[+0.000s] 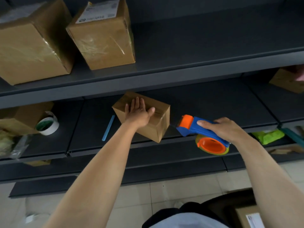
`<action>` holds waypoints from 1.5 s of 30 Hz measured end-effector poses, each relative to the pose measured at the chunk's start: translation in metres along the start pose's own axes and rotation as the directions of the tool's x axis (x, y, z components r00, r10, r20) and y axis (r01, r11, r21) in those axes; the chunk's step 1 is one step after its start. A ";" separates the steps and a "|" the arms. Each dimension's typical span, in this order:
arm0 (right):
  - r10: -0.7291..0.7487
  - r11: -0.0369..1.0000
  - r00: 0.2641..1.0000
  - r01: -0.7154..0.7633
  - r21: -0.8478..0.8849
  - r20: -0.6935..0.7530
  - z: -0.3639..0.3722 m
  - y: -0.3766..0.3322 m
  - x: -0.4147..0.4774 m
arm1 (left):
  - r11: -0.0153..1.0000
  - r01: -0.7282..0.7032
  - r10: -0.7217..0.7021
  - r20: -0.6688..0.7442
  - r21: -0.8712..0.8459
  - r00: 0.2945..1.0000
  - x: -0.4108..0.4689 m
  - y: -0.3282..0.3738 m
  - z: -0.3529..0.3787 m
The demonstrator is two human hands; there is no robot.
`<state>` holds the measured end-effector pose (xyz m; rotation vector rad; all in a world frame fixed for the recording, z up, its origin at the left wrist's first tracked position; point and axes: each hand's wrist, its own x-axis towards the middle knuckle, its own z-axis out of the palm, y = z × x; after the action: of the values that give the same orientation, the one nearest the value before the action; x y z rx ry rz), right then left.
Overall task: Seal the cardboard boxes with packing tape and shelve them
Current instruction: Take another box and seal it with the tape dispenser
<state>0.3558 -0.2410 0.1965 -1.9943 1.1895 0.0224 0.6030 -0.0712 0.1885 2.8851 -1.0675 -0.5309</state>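
Observation:
A small brown cardboard box [158, 127] sits on the middle dark shelf [213, 102]. My left hand [139, 112] lies flat on its top, fingers spread, pressing down. My right hand [225, 129] grips a blue and orange tape dispenser [202, 130] just right of the box. The dispenser's orange roller end points at the box's right side, and a thin strip of tape seems to run from it to the box. Its yellowish tape roll [212, 145] hangs below my hand.
Two larger taped boxes [32, 45] [105, 35] stand on the upper shelf [197, 68]. A white tape roll [47, 125], a blue stick [108, 128] and another box [21, 117] lie left. A green pack [268, 136] and a box [287, 81] lie right. One more box [250, 218] sits on the floor.

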 end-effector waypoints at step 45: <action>-0.160 0.909 0.986 0.125 -0.397 -0.054 -0.030 -0.152 -0.071 | 0.219 0.095 -0.134 0.066 -0.971 0.989 -0.059 -0.032 -0.052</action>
<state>0.4192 -0.1715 0.3384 -2.4537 1.1563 0.1115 0.5975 -0.0141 0.2511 1.7402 -0.2192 -0.7757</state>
